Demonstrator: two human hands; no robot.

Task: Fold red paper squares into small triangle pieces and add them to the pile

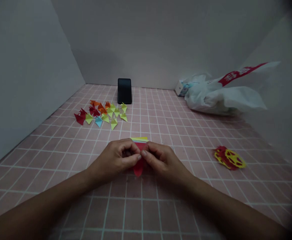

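A piece of red paper (pixel 138 169) is pinched between my two hands at the middle of the table, its rounded lower end hanging below the fingers. My left hand (pixel 119 156) grips it from the left with thumb and forefinger. From the right, my right hand (pixel 162 158) closes on it the same way, the fingertips of both hands almost meeting. Just behind the hands lies a small stack of coloured paper (pixel 142 138), with yellow and white edges showing. Much of the red paper is hidden by my fingers.
Several folded paper cranes (pixel 105 117) in red, orange, yellow and blue lie at the back left. Behind them a dark phone (pixel 124 91) leans upright. Red and yellow paper cut-outs (pixel 229 158) rest at right. A white plastic bag (pixel 211 98) and a small box (pixel 182 88) sit back right.
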